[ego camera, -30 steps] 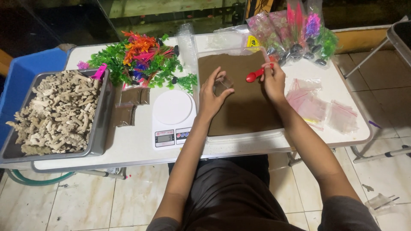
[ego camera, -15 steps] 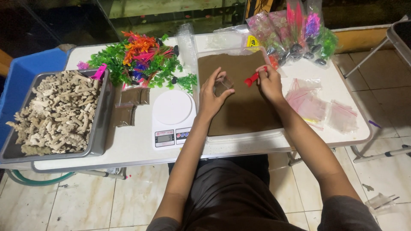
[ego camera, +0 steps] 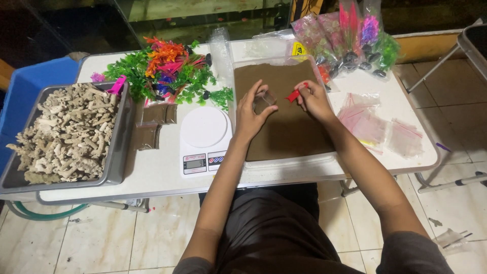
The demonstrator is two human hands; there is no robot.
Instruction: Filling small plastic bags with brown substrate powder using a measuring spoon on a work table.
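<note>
Two bare hands work above a shallow tray [ego camera: 284, 161] filled with fine brown substrate, on a white folding table [ego camera: 152, 175]. The left hand [ego camera: 252, 112] curls its fingers and thumb around a small clear plastic bag [ego camera: 264, 100], holding it just over the brown surface. The right hand [ego camera: 313, 99] pinches a small red scoop [ego camera: 294, 94] between thumb and fingertips, close beside the bag. The bag looks thin, soft and very light, likely slippery and quick to crumple, so its open rim seems the best place to grip. The scoop appears stiff and light, easily held by its narrow end. Left of the tray sits a white digital kitchen scale [ego camera: 205, 136], then a metal pan [ego camera: 117, 152] heaped with pale coral rubble. Colourful artificial plants [ego camera: 162, 71] lie behind, and empty zip bags [ego camera: 378, 127] rest to the right.
</note>
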